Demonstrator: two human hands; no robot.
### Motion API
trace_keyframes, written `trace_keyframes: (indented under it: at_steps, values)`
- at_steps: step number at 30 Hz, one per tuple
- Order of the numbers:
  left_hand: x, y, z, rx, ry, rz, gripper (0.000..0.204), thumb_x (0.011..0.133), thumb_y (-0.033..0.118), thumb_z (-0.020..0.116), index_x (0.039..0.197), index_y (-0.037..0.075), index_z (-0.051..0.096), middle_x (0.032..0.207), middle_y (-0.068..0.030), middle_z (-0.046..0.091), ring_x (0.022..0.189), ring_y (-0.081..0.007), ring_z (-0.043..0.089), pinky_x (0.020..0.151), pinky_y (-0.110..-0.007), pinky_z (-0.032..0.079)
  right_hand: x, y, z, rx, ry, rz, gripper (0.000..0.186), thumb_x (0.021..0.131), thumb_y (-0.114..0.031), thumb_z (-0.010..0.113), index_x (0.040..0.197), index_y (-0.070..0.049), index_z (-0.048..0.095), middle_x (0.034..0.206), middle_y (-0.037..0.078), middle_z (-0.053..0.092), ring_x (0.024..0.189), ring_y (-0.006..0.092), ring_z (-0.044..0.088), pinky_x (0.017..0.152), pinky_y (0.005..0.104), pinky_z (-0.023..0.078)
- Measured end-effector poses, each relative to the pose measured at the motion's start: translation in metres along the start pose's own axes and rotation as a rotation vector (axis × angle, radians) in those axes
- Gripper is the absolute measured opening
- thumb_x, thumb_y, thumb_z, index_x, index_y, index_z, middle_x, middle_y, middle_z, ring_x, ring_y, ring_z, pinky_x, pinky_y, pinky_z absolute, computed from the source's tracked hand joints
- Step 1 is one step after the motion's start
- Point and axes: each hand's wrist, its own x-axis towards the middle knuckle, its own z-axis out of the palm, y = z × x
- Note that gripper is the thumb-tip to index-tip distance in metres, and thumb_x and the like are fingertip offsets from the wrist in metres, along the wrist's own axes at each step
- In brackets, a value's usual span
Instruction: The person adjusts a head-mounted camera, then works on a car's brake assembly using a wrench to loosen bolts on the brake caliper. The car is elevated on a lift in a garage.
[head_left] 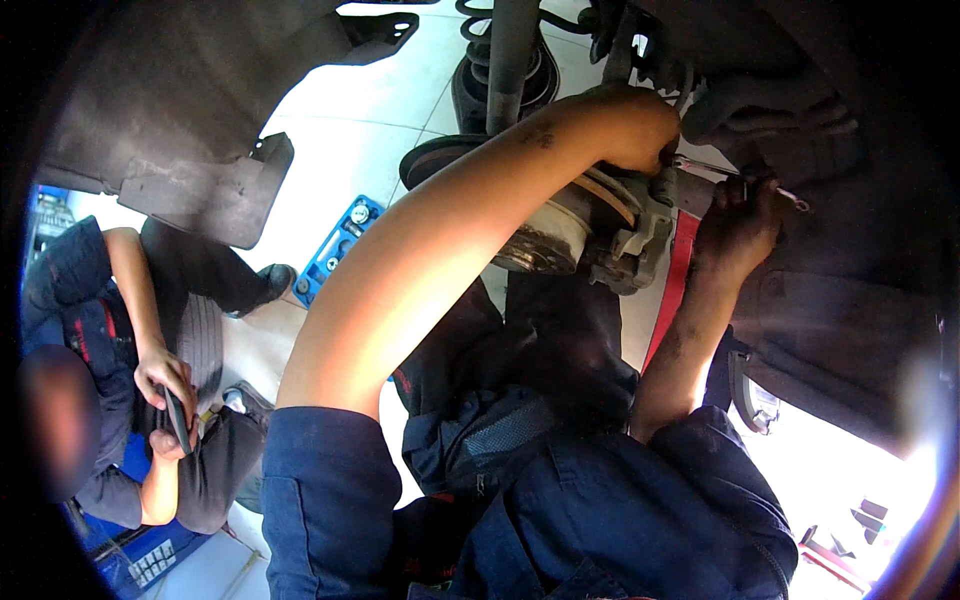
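Observation:
My left hand (642,132) reaches in beside the wheel hub, bent at the wrist. Its fingers are hidden behind the hand, close to one end of a slim silver wrench (697,165). Closed around the middle of that wrench is my right hand (742,222), smudged dark; the wrench's ring end sticks out past the fingers. Just below my left hand are the brake disc (606,203) and the brake caliper (632,258). Which part the wrench's far end meets, I cannot make out.
A shock absorber (512,70) stands above the hub. Dark underbody panels (200,190) hang at the left and right. On the tiled floor lies a blue tool case (335,250). At the left a person (110,330) sits holding a dark flat object (178,418) near a tyre (203,340).

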Motion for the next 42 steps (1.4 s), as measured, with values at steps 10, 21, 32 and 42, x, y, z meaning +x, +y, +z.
trace_keyframes:
  at_steps: [10,21,32,42]
  values:
    - [-0.001,0.002,-0.003,0.000,-0.022,0.008,0.033,0.076,0.016,0.069,0.109,0.012,0.071,0.102,-0.0132,0.070,0.096,-0.0292,0.067,0.086,-0.040,0.052,0.002,0.036,-0.064,0.679,0.200,0.482,0.018,0.101,-0.011,0.035,0.091,-0.003,0.048,0.075,0.005,0.043,0.066,0.0154,0.040,0.058,0.0281,0.035]
    - [0.000,0.001,-0.002,0.038,-0.032,0.026,0.034,0.076,0.017,0.069,0.109,0.011,0.070,0.103,-0.0143,0.069,0.097,-0.0311,0.066,0.087,-0.041,0.052,-0.006,0.046,-0.052,0.470,0.433,0.518,0.017,0.099,-0.009,0.034,0.091,-0.001,0.046,0.075,0.004,0.044,0.067,0.0154,0.042,0.059,0.0270,0.037]
    - [-0.005,-0.001,-0.001,-0.018,0.003,-0.051,0.029,0.078,0.024,0.070,0.100,0.005,0.070,0.097,-0.0181,0.069,0.091,-0.0322,0.067,0.082,-0.042,0.052,-0.022,-0.002,0.044,-0.910,-0.413,-0.162,0.023,0.095,-0.022,0.059,0.097,0.001,0.061,0.084,0.010,0.065,0.077,0.0140,0.055,0.073,0.0272,0.045]
    - [0.000,0.001,0.001,0.034,0.002,0.044,0.034,0.075,0.022,0.070,0.105,0.005,0.069,0.100,-0.0166,0.069,0.095,-0.0326,0.066,0.085,-0.042,0.052,-0.001,-0.006,-0.004,0.045,-0.109,0.052,0.015,0.098,-0.019,0.050,0.100,-0.005,0.055,0.086,0.007,0.054,0.068,0.0135,0.041,0.060,0.0272,0.034]
